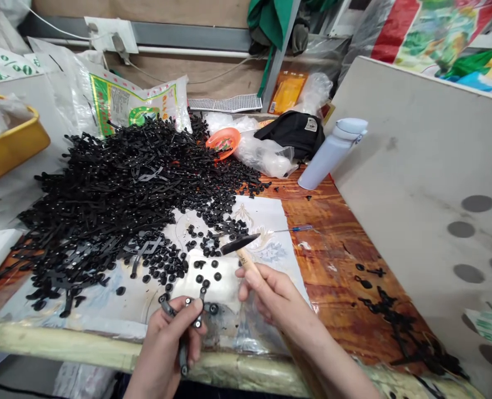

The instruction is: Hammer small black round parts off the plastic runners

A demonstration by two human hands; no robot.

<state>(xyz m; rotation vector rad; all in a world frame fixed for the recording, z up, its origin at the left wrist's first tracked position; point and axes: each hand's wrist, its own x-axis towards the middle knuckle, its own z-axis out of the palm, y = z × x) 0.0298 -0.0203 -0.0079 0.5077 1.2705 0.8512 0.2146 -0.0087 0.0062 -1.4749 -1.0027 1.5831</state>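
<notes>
My left hand pinches a jointed black plastic part between thumb and fingers, fanned so its studded ends stay exposed, near the padded front edge of the table. My right hand wraps the handle of a hammer, apparently low enough to leave its head unobstructed. Black caps dot the pale block just beyond both hands; a heap of black parts crowds the space beyond my left.

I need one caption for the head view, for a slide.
Left hand holds black parts; right hand grips a hammer, beside a black heap.
</notes>
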